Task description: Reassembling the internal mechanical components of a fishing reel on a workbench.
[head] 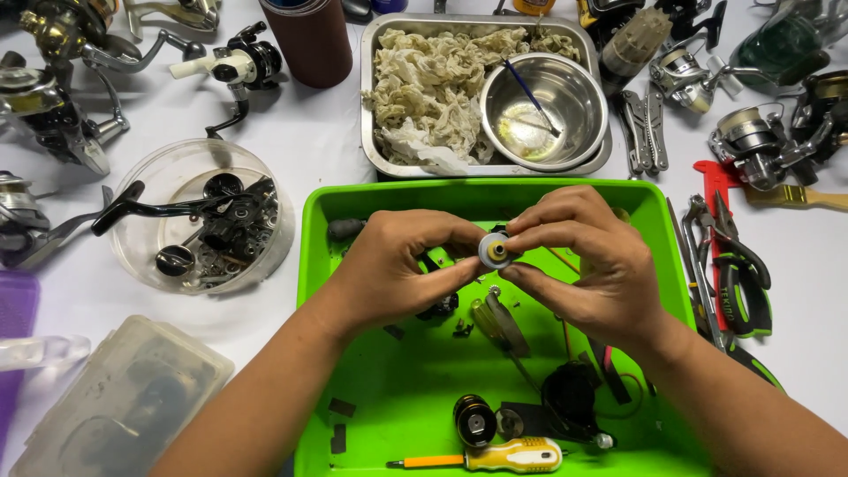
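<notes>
Head view showed both hands meeting over the far half of a green tray [402,389]. The left hand [393,265] and right hand [587,265] together pinched a small white disc [495,250] with a brass centre, fingertips closed on its rim from either side. Near them in the tray lay a yellow screwdriver [512,457] and a black spool [475,420]. Beyond, a steel pan [371,106] held rags and a bowl [583,93]. Pliers [738,274] lay right on the desk [309,132].
</notes>
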